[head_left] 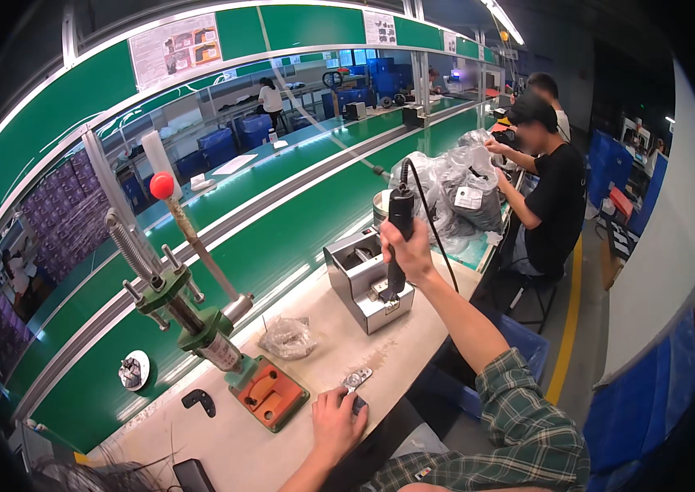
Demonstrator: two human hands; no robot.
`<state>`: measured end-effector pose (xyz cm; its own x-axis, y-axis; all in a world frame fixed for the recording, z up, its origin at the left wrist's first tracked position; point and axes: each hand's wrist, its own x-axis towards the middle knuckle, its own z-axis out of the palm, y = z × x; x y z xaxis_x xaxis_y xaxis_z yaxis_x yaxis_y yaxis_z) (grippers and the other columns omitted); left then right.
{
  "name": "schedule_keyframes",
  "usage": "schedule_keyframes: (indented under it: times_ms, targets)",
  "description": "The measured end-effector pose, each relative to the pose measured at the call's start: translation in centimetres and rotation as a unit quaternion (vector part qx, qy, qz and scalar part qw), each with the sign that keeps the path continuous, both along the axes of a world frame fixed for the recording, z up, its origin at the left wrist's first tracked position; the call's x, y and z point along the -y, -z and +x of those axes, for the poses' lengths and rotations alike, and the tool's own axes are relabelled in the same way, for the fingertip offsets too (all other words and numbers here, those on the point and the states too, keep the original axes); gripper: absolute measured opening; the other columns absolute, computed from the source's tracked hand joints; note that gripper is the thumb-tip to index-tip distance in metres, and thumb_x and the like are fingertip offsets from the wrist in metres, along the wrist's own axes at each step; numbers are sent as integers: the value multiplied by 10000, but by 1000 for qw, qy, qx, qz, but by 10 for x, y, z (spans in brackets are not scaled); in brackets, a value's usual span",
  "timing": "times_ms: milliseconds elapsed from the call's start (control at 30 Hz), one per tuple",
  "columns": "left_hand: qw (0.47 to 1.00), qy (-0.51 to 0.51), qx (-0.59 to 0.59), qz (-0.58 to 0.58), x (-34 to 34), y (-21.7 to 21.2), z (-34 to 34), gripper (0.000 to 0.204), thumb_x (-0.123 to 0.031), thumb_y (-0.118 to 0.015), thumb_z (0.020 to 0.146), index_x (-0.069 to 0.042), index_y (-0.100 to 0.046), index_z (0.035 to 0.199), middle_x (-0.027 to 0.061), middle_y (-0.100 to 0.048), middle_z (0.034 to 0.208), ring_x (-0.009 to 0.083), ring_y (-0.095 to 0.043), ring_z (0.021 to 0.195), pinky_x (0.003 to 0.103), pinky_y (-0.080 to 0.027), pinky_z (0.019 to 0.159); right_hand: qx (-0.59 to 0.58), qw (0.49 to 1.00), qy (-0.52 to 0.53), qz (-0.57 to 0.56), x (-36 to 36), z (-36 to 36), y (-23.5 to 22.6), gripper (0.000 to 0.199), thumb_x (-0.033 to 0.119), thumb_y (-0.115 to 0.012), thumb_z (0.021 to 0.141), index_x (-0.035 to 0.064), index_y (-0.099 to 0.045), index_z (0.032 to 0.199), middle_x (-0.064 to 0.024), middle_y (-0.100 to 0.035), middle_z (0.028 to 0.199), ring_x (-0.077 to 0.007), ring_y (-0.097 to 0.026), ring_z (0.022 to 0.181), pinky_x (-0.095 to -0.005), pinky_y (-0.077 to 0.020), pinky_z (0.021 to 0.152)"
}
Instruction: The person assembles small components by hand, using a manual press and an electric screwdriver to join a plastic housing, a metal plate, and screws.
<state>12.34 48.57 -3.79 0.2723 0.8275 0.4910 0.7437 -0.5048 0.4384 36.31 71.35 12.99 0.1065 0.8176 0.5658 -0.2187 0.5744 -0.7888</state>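
Observation:
My right hand (414, 256) is wrapped round a black electric screwdriver (401, 210), held upright with a coiled cord rising from its top. The driver's lower end points down at the front of a grey metal screw feeder box (368, 283); I cannot tell whether the bit touches it. Near the table's front edge, my left hand (336, 428) rests low with its fingers closed on a small part with a silver, rounded end (356, 378). A dark piece shows by the fingertips. The rest of that part is hidden by the hand.
Left of centre stands a green hand press (200, 324) with an orange base and a red-knobbed lever. A clear plastic bag (288, 338), a black bent part (199, 402) and a white dish (135, 371) lie about. At right, a co-worker (556, 189) handles large plastic bags (466, 193).

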Motion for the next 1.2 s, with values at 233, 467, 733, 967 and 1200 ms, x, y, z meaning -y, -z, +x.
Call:
schedule_keyframes:
  times_ms: [233,467,733,967,1200]
  targets:
    - [1000,3,3,-4,1,1,1,350,-253,-807,851,-56,-724,1129,138,-651,1198,355,-586,1136,475,-464,941,43,999,-2,8,-14,-11,5,296,263,-781,951,50,-577,930,7,-586,646,-70,-555,500,-247,-447,450]
    - [1000,2,7,5,1,2,0,348,-257,-810,850,-58,-726,1122,134,-652,1196,352,-589,1129,469,-467,934,56,998,-25,-4,-11,-15,8,307,274,-789,950,65,-566,976,14,-576,653,-68,-548,505,-244,-454,458]
    - [1000,-5,25,3,4,4,-1,348,-265,-821,845,-66,-737,1118,131,-654,1173,343,-592,1122,464,-469,922,73,988,-137,5,-1,-5,17,281,230,-789,945,49,-582,1005,-4,-594,694,-86,-570,544,-267,-459,495]
    - [1000,-9,14,6,1,6,0,335,-257,-819,851,-57,-753,1113,125,-660,1156,333,-595,1112,455,-469,917,32,995,89,35,-19,-15,22,355,336,-795,956,41,-597,962,17,-596,664,-86,-593,559,-250,-475,495]
    - [1000,-5,25,1,1,0,2,310,-251,-809,862,-56,-761,1098,118,-666,1149,331,-594,1112,458,-468,915,9,990,-135,38,-10,5,28,420,397,-804,960,45,-585,1031,-33,-642,744,-140,-649,645,-323,-566,624]
